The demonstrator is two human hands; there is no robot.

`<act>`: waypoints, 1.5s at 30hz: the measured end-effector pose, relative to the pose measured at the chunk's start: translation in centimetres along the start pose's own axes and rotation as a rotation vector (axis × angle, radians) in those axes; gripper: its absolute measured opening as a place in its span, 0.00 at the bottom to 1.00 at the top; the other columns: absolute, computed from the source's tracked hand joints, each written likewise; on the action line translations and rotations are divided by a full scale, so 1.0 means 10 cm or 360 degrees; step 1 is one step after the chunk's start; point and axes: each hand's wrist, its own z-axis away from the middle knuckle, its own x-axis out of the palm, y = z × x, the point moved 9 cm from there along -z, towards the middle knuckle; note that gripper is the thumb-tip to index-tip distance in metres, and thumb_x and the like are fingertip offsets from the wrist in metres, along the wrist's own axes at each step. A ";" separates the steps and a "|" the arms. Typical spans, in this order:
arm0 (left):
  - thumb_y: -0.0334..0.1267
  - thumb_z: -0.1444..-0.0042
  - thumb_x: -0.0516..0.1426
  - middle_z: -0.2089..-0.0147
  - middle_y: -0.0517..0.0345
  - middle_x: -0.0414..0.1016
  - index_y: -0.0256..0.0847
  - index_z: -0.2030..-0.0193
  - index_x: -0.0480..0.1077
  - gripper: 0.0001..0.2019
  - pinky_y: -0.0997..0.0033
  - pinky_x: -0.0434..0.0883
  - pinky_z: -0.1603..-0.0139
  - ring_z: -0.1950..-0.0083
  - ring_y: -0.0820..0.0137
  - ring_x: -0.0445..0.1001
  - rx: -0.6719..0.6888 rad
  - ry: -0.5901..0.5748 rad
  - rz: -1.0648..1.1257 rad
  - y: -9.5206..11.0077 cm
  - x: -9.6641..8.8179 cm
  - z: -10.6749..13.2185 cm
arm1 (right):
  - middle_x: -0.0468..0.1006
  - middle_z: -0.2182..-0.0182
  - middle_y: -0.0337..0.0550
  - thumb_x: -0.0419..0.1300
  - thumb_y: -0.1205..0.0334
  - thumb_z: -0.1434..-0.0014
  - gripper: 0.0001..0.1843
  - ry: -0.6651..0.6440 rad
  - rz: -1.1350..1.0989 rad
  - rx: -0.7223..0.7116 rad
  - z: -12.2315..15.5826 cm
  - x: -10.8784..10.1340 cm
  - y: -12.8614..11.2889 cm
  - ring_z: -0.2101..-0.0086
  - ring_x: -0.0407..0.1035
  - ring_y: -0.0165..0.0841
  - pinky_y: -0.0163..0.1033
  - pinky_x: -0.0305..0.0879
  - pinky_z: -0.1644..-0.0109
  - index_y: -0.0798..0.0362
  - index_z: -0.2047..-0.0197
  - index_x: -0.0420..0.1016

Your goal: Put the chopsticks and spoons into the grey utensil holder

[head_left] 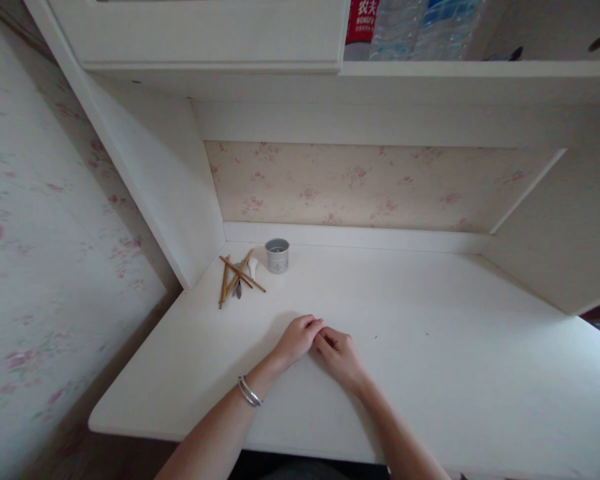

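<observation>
My left hand [300,337] and my right hand [339,355] rest together on the white desk [430,387], their fingertips touching. Both have curled fingers, and no object shows in either one. Beyond them, to the left, lies a loose pile of wooden chopsticks [225,283], crossed over one another. Metal spoons [239,291] stick out from under the chopsticks, partly hidden. A white spoon [253,268] lies at the pile's right side. Just right of it stands a grey utensil holder [278,260], upright, with small holes in its side.
A white side panel [150,180] rises at the desk's left, and another panel [555,220] at its right. Overhead runs a shelf [455,69] holding clear plastic bottles [395,30] with a red label. Flowered wallpaper [355,183] covers the back.
</observation>
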 end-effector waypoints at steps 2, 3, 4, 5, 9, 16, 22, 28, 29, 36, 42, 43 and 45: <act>0.49 0.42 0.50 0.77 0.65 0.58 0.40 0.77 0.60 0.18 0.72 0.56 0.69 0.72 0.73 0.59 0.0002 0.0015 -0.0005 0.01 0.00 0.01 | 0.62 0.80 0.33 0.51 0.56 0.38 0.17 -0.0008 0.0011 0.0002 0.00 0.00 0.00 0.77 0.55 0.27 0.33 0.49 0.73 0.54 0.75 0.68; 0.49 0.42 0.50 0.77 0.65 0.59 0.40 0.77 0.60 0.18 0.72 0.56 0.69 0.72 0.73 0.59 0.0000 0.0023 -0.0012 0.01 0.00 0.02 | 0.62 0.80 0.33 0.51 0.56 0.37 0.17 -0.0008 0.0019 0.0005 0.00 0.00 0.00 0.77 0.55 0.27 0.33 0.49 0.73 0.54 0.75 0.68; 0.49 0.42 0.49 0.77 0.65 0.59 0.40 0.77 0.60 0.18 0.72 0.56 0.69 0.72 0.73 0.59 -0.0001 0.0029 -0.0020 0.01 0.01 0.03 | 0.62 0.80 0.33 0.51 0.56 0.38 0.17 -0.0008 0.0026 0.0006 0.01 0.00 0.00 0.77 0.55 0.27 0.33 0.49 0.73 0.54 0.75 0.69; 0.49 0.42 0.49 0.77 0.65 0.59 0.40 0.77 0.61 0.18 0.72 0.56 0.70 0.72 0.73 0.60 0.0001 0.0032 -0.0034 0.00 0.01 0.04 | 0.63 0.80 0.34 0.51 0.55 0.38 0.18 -0.0006 0.0028 0.0007 0.01 0.00 0.00 0.77 0.55 0.27 0.33 0.49 0.73 0.54 0.75 0.69; 0.50 0.41 0.49 0.77 0.65 0.62 0.40 0.76 0.63 0.19 0.73 0.58 0.70 0.72 0.73 0.61 0.0044 0.0067 -0.0168 0.00 -0.13 0.05 | 0.67 0.78 0.36 0.53 0.52 0.37 0.18 -0.0031 -0.0026 0.0037 0.03 0.01 0.05 0.76 0.58 0.28 0.34 0.52 0.72 0.55 0.70 0.75; 0.46 0.40 0.48 0.62 0.51 0.77 0.38 0.66 0.72 0.16 0.66 0.66 0.55 0.59 0.64 0.73 0.0023 0.0540 -0.0935 0.12 -1.48 -0.47 | 0.62 0.80 0.34 0.54 0.49 0.38 0.20 -0.0056 -0.0060 0.0107 0.01 0.07 0.18 0.77 0.54 0.27 0.34 0.48 0.74 0.55 0.71 0.74; 0.54 0.44 0.52 0.38 0.48 0.68 0.45 0.46 0.71 0.24 0.47 0.56 0.37 0.36 0.49 0.62 -0.0176 0.0669 -0.1615 -0.05 -2.20 -1.03 | 0.62 0.79 0.34 0.54 0.50 0.37 0.20 -0.0075 -0.0047 0.0082 -0.04 0.06 0.10 0.77 0.53 0.26 0.34 0.48 0.73 0.55 0.73 0.72; 0.59 0.45 0.50 0.31 0.47 0.56 0.51 0.35 0.60 0.33 0.26 0.50 0.42 0.32 0.37 0.49 -0.0508 0.0446 -0.1603 -0.54 -2.27 -1.20 | 0.64 0.79 0.36 0.54 0.50 0.38 0.19 -0.0031 -0.0026 0.0057 -0.04 0.04 0.12 0.76 0.55 0.27 0.34 0.48 0.74 0.55 0.73 0.72; 0.57 0.44 0.49 0.32 0.47 0.58 0.50 0.35 0.60 0.31 0.27 0.52 0.42 0.33 0.38 0.52 -0.0493 0.0428 -0.1607 -0.56 -2.26 -1.21 | 0.64 0.79 0.36 0.54 0.51 0.38 0.19 -0.0022 -0.0032 0.0054 -0.05 0.03 0.12 0.77 0.55 0.27 0.33 0.48 0.74 0.55 0.73 0.72; 0.44 0.41 0.49 0.37 0.52 0.66 0.48 0.40 0.67 0.22 0.55 0.62 0.40 0.37 0.55 0.64 -0.0358 0.0378 -0.1667 -0.52 -2.11 -0.98 | 0.66 0.79 0.36 0.54 0.55 0.38 0.17 -0.0064 0.0004 0.0037 -0.07 0.05 0.07 0.77 0.56 0.27 0.33 0.48 0.73 0.54 0.74 0.72; 0.43 0.40 0.50 0.39 0.54 0.67 0.51 0.41 0.66 0.20 0.59 0.60 0.38 0.38 0.59 0.64 -0.0204 0.0362 -0.1693 -0.46 -1.75 -0.42 | 0.67 0.79 0.35 0.54 0.55 0.38 0.16 -0.0064 0.0073 0.0026 -0.05 0.04 0.02 0.77 0.56 0.26 0.33 0.48 0.73 0.54 0.73 0.73; 0.44 0.40 0.50 0.39 0.54 0.67 0.51 0.41 0.66 0.20 0.58 0.60 0.38 0.38 0.59 0.64 -0.0184 0.0372 -0.1693 -0.45 -1.69 -0.32 | 0.67 0.79 0.35 0.54 0.55 0.38 0.16 -0.0055 0.0074 0.0024 -0.04 0.04 0.02 0.77 0.56 0.26 0.33 0.48 0.73 0.54 0.73 0.73; 0.44 0.40 0.51 0.39 0.54 0.67 0.53 0.42 0.67 0.19 0.57 0.60 0.38 0.37 0.59 0.63 -0.0162 0.0384 -0.1688 -0.44 -1.61 -0.16 | 0.66 0.80 0.35 0.55 0.54 0.38 0.17 -0.0040 0.0054 0.0041 -0.03 0.06 0.06 0.77 0.56 0.26 0.32 0.48 0.74 0.54 0.74 0.73</act>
